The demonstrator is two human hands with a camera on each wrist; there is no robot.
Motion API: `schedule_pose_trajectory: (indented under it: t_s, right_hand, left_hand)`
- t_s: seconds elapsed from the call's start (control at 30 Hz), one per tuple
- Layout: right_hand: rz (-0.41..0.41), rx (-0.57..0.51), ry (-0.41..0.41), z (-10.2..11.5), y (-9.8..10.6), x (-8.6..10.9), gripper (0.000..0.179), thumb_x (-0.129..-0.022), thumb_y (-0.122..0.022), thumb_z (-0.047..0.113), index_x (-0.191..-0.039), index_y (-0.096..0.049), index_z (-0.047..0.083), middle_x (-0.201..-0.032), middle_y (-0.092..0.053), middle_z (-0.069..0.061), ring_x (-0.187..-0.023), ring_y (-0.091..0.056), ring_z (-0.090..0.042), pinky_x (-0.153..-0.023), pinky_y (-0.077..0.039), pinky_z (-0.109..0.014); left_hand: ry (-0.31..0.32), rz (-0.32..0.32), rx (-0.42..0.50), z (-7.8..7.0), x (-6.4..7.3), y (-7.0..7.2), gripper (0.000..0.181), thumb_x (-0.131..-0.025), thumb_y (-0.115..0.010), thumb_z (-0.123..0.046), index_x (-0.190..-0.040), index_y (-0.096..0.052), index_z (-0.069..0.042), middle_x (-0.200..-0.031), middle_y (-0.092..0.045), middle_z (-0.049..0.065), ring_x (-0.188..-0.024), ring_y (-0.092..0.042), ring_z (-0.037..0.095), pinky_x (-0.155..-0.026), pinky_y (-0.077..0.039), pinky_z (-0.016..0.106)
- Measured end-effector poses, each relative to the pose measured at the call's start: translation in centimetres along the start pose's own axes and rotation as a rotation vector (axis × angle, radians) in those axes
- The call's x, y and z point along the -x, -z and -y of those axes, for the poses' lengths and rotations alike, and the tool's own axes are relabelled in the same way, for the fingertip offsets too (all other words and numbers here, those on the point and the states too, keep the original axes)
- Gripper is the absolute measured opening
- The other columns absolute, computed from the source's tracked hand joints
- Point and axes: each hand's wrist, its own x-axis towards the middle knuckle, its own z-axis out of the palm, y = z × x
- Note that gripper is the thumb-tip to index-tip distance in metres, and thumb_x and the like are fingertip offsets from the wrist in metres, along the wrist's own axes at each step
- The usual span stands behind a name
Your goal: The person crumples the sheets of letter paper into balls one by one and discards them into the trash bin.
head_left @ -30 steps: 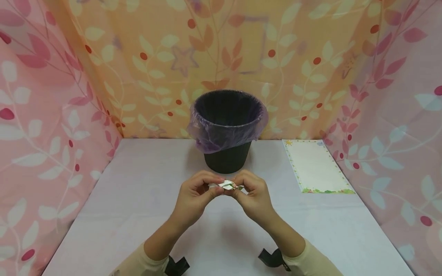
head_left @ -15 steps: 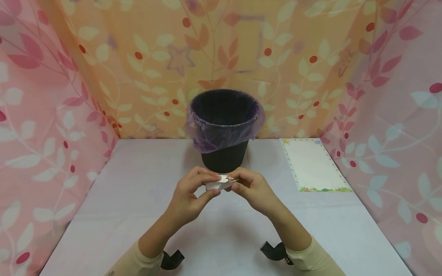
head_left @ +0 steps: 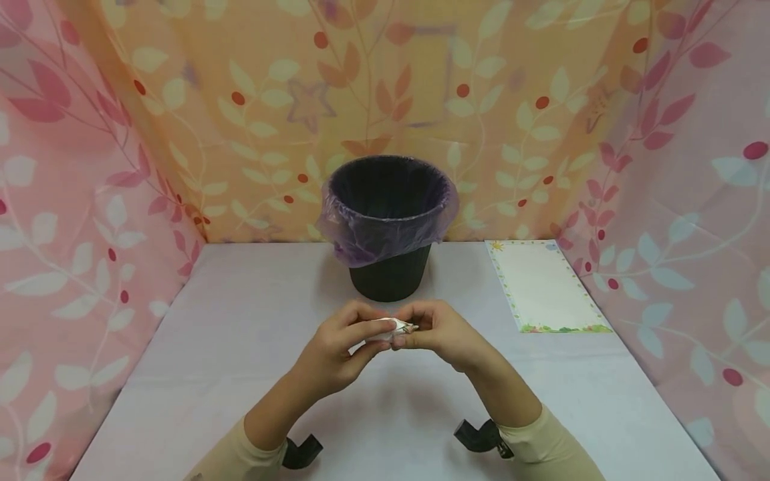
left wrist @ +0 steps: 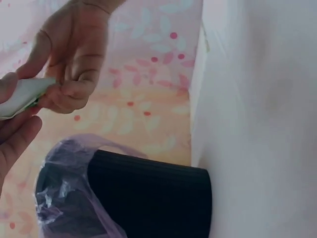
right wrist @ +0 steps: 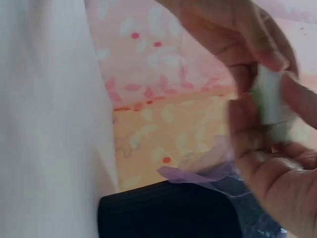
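White piece [left wrist: 24,95]: small, folded and elongated, with green marks along one edge; held in the air between both hands, clear of the table, on the near side of the bin; its material cannot be told.
Left hand [head_left: 337,344]: pinching the white piece from its left — fingers over the top, thumb underneath.
Right hand [head_left: 450,339]: pinching the right end of the same piece between thumb and bent fingers; the right wrist view is blurred here, so the exact fingertip contact cannot be told.
Sleeves [head_left: 552,441]: pale beige, ending on both forearms.
Black fittings [head_left: 301,452]: one beside each sleeve cuff, on the inner side of the forearm.
Bin [head_left: 391,277]: dark, round and upright, just beyond the hands, standing on the table.
Liner [head_left: 385,239]: thin purple plastic, folded out over the bin's rim and hanging lower on the left.
Sheet [head_left: 544,287]: white, with a printed border, flat at the far right — well apart from the hands.
Table [head_left: 240,334]: covered in white, with soft shadows below the hands.
Back cloth [head_left: 265,133]: orange, leaf-patterned, behind the bin.
Side cloths [head_left: 78,200]: pink, with leaves and red dots, to left and right.
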Motion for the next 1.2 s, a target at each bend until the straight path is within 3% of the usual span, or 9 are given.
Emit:
schedule_pose_trajectory:
  t_s: [0.13,0.3,0.43,0.53,0.7,0.87,1.0,1.07,1.2]
  right_hand:
    - [-0.117,0.139,0.117,0.2,-1.1,0.1,0.012,-0.087,-0.080,0.003,-0.089,-0.069,-0.002,-0.085,-0.071,-0.004,-0.074,-0.068,-0.014,-0.071,-0.061,-0.029]
    - [-0.190,0.238,0.208,0.3,-1.7,0.2,0.011,-0.089,-0.077,0.001,-0.081,-0.069,0.004,-0.075,-0.068,-0.012,-0.065,-0.065,-0.020,-0.062,-0.058,-0.030]
    - [-0.196,0.213,0.177,0.2,-1.8,0.0,0.005,-0.091,-0.075,0.002,-0.086,-0.073,0.001,-0.076,-0.069,-0.015,-0.066,-0.067,-0.025,-0.065,-0.060,-0.033]
    - [-0.205,0.247,0.131,0.4,-1.8,0.2,0.007,-0.091,-0.077,0.010,-0.094,-0.076,0.004,-0.080,-0.072,-0.010,-0.067,-0.066,-0.022,-0.064,-0.059,-0.031]
    - [-0.117,0.196,0.023,1.0,-1.1,0.1,0.030,-0.102,-0.065,0.029,-0.116,-0.073,0.004,-0.097,-0.074,-0.010,-0.083,-0.072,-0.028,-0.078,-0.062,-0.036]
    - [-0.062,0.101,-0.062,0.8,-0.6,-0.3,0.040,-0.103,-0.062,0.034,-0.124,-0.070,0.001,-0.114,-0.074,-0.015,-0.103,-0.072,-0.039,-0.090,-0.061,-0.044]
    - [-0.014,0.064,-0.080,0.1,-0.3,-0.5,0.032,-0.099,-0.070,0.023,-0.118,-0.071,-0.003,-0.110,-0.074,-0.018,-0.100,-0.073,-0.032,-0.092,-0.060,-0.044]
    - [-0.012,0.036,-0.071,-0.1,-0.2,-0.5,0.031,-0.096,-0.074,0.017,-0.116,-0.070,-0.006,-0.105,-0.074,-0.018,-0.095,-0.074,-0.027,-0.090,-0.061,-0.042]
    - [-0.110,0.050,-0.023,-0.1,-0.4,-0.3,0.030,-0.088,-0.081,0.011,-0.111,-0.070,-0.005,-0.102,-0.074,-0.010,-0.086,-0.072,-0.018,-0.081,-0.062,-0.033]
  left_hand:
    - [0.087,-0.024,0.061,-0.4,0.0,0.3,0.038,-0.083,-0.081,0.002,-0.119,-0.071,-0.006,-0.108,-0.063,0.009,-0.091,-0.066,0.017,-0.077,-0.057,0.020]
    - [0.193,0.067,0.031,-0.7,-0.2,0.9,0.046,-0.085,-0.081,-0.001,-0.127,-0.068,-0.013,-0.115,-0.061,0.003,-0.102,-0.063,0.015,-0.081,-0.054,0.021]
    - [0.156,0.083,-0.032,-0.7,-0.2,1.1,0.052,-0.083,-0.082,0.000,-0.132,-0.067,-0.012,-0.126,-0.062,0.005,-0.113,-0.063,0.019,-0.090,-0.055,0.022]
    - [0.156,0.021,-0.021,-0.5,0.0,0.7,0.050,-0.081,-0.082,0.004,-0.128,-0.069,-0.008,-0.127,-0.065,0.008,-0.114,-0.066,0.022,-0.094,-0.056,0.025]
    - [0.203,-0.079,0.019,0.4,0.3,0.4,0.043,-0.078,-0.081,0.013,-0.115,-0.074,-0.008,-0.117,-0.068,0.007,-0.105,-0.069,0.021,-0.091,-0.058,0.023]
    - [0.091,-0.068,-0.043,1.1,0.4,0.3,0.042,-0.075,-0.082,0.015,-0.108,-0.077,-0.009,-0.111,-0.070,0.007,-0.101,-0.066,0.022,-0.083,-0.056,0.018]
    - [0.050,-0.057,-0.059,1.0,0.3,0.0,0.043,-0.074,-0.082,0.014,-0.110,-0.077,-0.009,-0.111,-0.073,0.007,-0.101,-0.064,0.022,-0.086,-0.055,0.020]
    - [0.116,-0.038,-0.061,0.8,0.3,0.0,0.046,-0.076,-0.082,0.012,-0.116,-0.074,-0.009,-0.115,-0.073,0.005,-0.105,-0.066,0.021,-0.091,-0.054,0.020]
    - [0.356,0.037,0.041,0.2,0.2,0.4,0.054,-0.080,-0.085,0.003,-0.129,-0.066,-0.010,-0.124,-0.069,0.004,-0.110,-0.066,0.020,-0.095,-0.056,0.025]
